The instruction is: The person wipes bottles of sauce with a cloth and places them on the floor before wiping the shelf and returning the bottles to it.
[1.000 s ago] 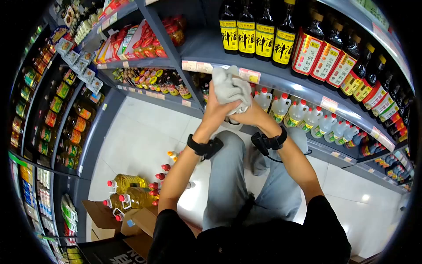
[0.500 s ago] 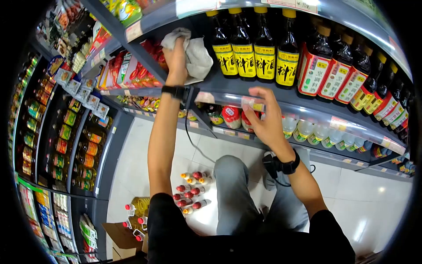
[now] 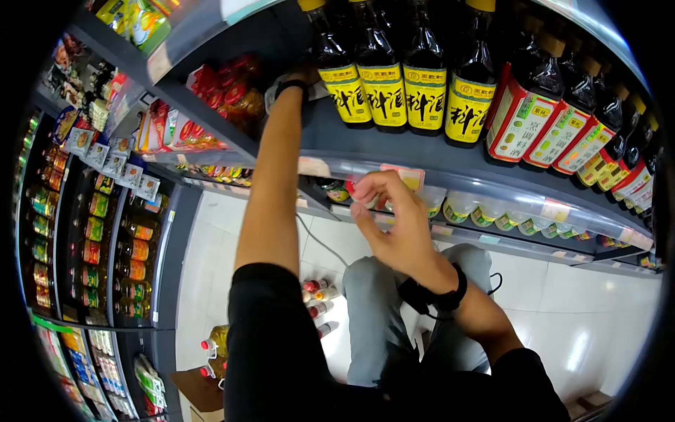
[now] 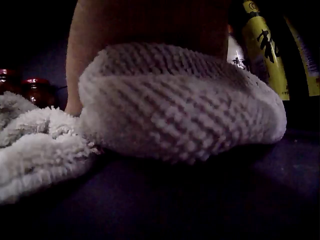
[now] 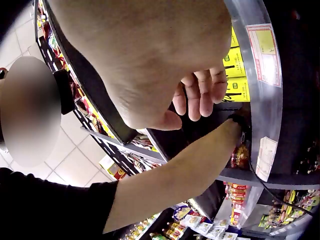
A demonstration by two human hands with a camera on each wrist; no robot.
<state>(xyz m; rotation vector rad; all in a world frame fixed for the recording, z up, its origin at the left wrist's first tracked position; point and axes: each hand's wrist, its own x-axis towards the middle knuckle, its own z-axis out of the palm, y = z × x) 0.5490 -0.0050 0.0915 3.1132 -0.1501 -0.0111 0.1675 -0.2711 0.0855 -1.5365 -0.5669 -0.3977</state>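
Observation:
Deep on the upper shelf (image 3: 344, 151), my left hand (image 4: 145, 25) holds a pale grey, fluffy cloth (image 4: 185, 105) against the shelf surface. The cloth hides its fingers in the left wrist view, and part of the cloth trails off to the left. Dark bottles with yellow labels (image 3: 425, 98) stand just right of this hand, and red-lidded jars (image 4: 37, 92) are to its left. My right hand (image 3: 397, 218) hovers before the shelf's front edge, its fingers loosely bent and nothing in them.
Red-labelled bottles (image 3: 524, 119) continue the row to the right. Clear jugs (image 3: 485, 212) line the lower shelf. Red-capped bottles (image 3: 320, 309) and oil jugs (image 3: 216, 344) stand on the floor beside an open carton (image 3: 197, 390). A cable (image 3: 320, 239) hangs below the left arm.
From both hands bunching the cloth together, the left has carried it up and deeper into the upper shelf. The right hand has let go and drawn back to the shelf front.

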